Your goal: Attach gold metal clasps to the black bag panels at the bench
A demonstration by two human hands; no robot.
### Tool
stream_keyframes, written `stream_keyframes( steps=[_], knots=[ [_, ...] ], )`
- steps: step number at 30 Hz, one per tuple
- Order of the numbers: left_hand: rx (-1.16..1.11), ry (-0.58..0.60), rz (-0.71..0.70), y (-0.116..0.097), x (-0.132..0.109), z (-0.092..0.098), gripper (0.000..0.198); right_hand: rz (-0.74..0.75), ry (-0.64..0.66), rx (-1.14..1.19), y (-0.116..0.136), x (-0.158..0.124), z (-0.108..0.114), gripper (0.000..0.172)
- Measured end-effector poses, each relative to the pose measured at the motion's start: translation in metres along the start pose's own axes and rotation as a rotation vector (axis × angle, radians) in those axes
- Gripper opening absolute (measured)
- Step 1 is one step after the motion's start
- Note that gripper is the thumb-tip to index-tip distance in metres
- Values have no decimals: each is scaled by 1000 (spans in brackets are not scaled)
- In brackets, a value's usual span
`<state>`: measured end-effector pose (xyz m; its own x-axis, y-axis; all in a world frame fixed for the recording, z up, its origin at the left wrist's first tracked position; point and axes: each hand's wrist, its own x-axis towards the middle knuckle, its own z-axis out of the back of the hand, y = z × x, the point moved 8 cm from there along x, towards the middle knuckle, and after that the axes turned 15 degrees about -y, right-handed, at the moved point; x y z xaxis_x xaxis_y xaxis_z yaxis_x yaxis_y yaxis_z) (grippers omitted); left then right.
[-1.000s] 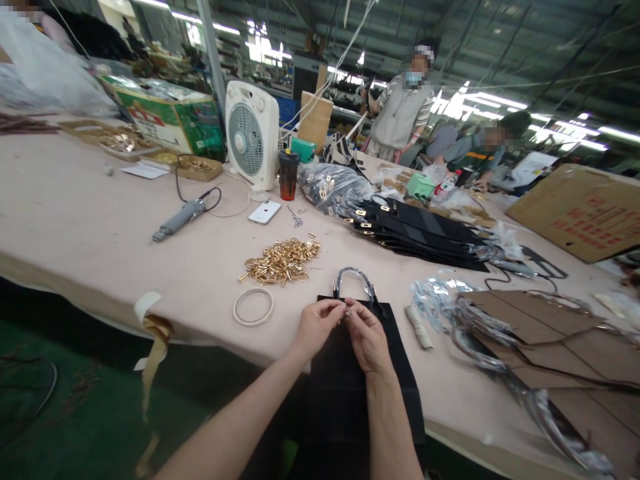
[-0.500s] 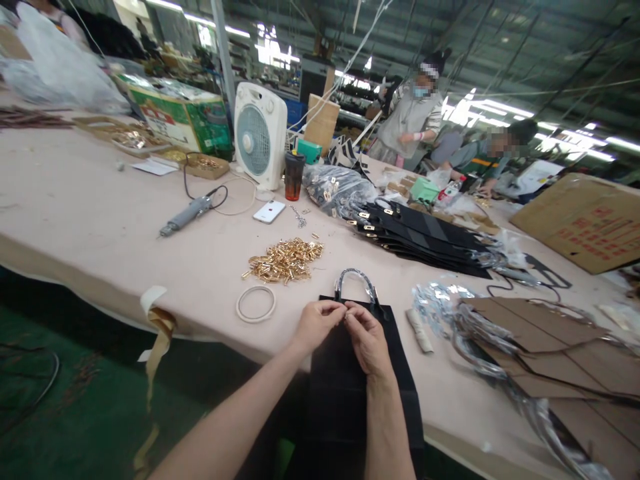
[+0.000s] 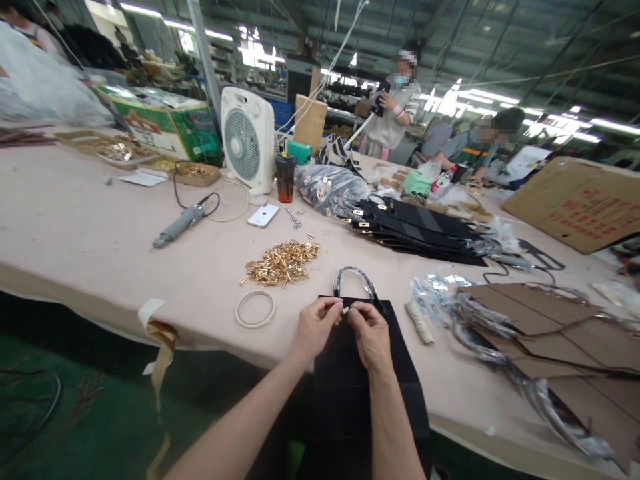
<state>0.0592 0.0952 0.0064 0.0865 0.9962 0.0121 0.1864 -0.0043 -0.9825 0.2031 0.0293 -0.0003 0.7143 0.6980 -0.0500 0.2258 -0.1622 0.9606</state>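
A black paper bag (image 3: 350,393) lies flat on the table's near edge, its wrapped handle (image 3: 353,279) pointing away from me. My left hand (image 3: 316,327) and my right hand (image 3: 369,333) meet at the bag's top edge, fingertips pinched together on a small pale piece between them. A pile of gold metal fittings (image 3: 281,261) lies just beyond, with a white ring (image 3: 255,309) to the left of my hands.
A stack of black bags (image 3: 420,230), a white fan (image 3: 242,140), a phone (image 3: 263,215), a dark cup (image 3: 285,177) and a grey power tool (image 3: 177,225) lie further back. Brown cardboard sheets (image 3: 540,320) and crinkled plastic (image 3: 440,297) lie right. Two people work at the far side.
My hands stay pinched at the bag's top edge with only small finger movement. The view shifted slightly. The standing person at the back has raised their hands.
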Motion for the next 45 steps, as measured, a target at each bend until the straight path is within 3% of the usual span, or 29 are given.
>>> stream_keyframes(
  steps=[4, 10, 14, 16, 21, 25, 39, 42, 45],
  knots=[
    [16, -38, -44, 0, -2, 2, 35, 184, -12, -212, 14, -6, -2, 23],
    [125, -49, -190, -12, -8, 4, 31, 248, -72, -252, 18, -11, -2, 26],
    [149, -16, -273, -22, -14, 3, 30, 406, -95, -321, 27, -16, -5, 25],
    [148, -5, -261, -21, -13, 2, 29, 425, -85, -357, 27, -16, -7, 25],
    [100, -8, -133, -5, -1, 4, 32, 289, -45, -274, 17, -7, -6, 35],
    [92, -4, -56, 5, 6, 5, 36, 446, -25, -305, 30, -10, -9, 26],
    [179, 85, -169, -3, 4, 2, 37, 665, 60, -444, 42, -25, -26, 18],
    [169, 91, -137, -2, 3, 0, 37, 570, 41, -457, 34, -20, -20, 18],
    [93, 116, -97, -1, 0, -3, 40, 303, -24, -340, 15, -5, -3, 22]
  ],
)
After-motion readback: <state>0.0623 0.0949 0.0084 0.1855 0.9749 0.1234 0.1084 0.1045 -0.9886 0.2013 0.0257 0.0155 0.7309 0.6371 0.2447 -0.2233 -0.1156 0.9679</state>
